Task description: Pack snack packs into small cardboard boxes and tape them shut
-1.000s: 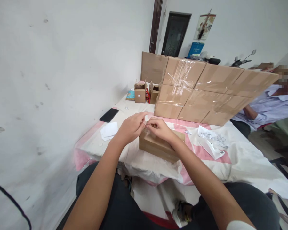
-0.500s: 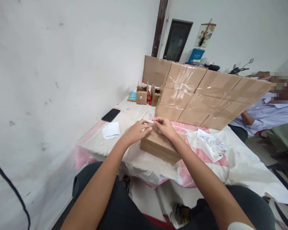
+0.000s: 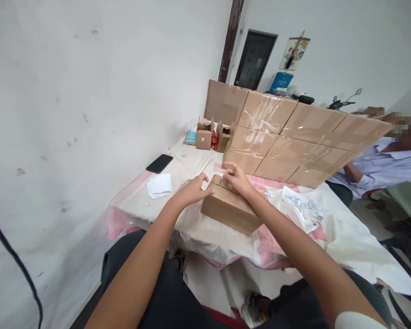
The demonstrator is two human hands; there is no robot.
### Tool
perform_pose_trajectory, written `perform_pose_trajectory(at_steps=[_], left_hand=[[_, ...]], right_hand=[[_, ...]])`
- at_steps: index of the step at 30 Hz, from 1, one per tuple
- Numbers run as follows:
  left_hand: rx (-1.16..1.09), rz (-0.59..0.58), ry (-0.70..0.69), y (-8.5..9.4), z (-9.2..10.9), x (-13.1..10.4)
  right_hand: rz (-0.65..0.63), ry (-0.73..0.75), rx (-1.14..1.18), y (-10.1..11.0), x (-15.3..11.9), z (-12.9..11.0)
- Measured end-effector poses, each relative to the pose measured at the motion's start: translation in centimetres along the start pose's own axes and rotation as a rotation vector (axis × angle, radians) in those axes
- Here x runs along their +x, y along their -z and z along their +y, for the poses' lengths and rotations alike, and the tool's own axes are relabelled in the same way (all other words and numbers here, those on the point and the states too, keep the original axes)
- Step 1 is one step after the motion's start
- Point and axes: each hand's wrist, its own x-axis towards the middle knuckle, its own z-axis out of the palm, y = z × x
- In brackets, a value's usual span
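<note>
A closed brown cardboard box (image 3: pixel 229 208) lies on the cloth-covered table in front of me. At its left end is my left hand (image 3: pixel 194 189), thumb and fingers apart, the thumb at the box's top edge. My right hand (image 3: pixel 239 179) is over the far side of the box top, fingers curled and thumb tip against a fingertip. Something small and pale may be in that pinch, too small to make out. Beside the box on the right, a small sticker-like scrap (image 3: pixel 268 194) lies on the cloth.
Behind the box stands a wall of taped cartons (image 3: pixel 294 137). Two open small boxes (image 3: pixel 204 139) are at the back left. A black phone (image 3: pixel 159 163) and folded white paper (image 3: pixel 160 186) lie left; a sheet with scraps (image 3: pixel 301 201) lies right. A person (image 3: pixel 380 160) sits beyond.
My right hand has lifted slightly from the box top, its fingers curling more. The left hand has opened wider, its fingers drawn back from the box's far left corner.
</note>
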Motion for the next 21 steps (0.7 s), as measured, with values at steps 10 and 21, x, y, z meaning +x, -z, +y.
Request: perform_pose_trajectory(at_steps=[10,21], left_hand=[[-0.051,-0.132,-0.061,-1.4,2.4,-1.2],[0.253,-0.037,0.136,-5.4,5.0,-1.9]], right_hand=[[-0.185,-0.044,-0.090,0.6,2.4,-0.7],[-0.010,-0.182,-0.215,0.8,-2.0,-3.1]])
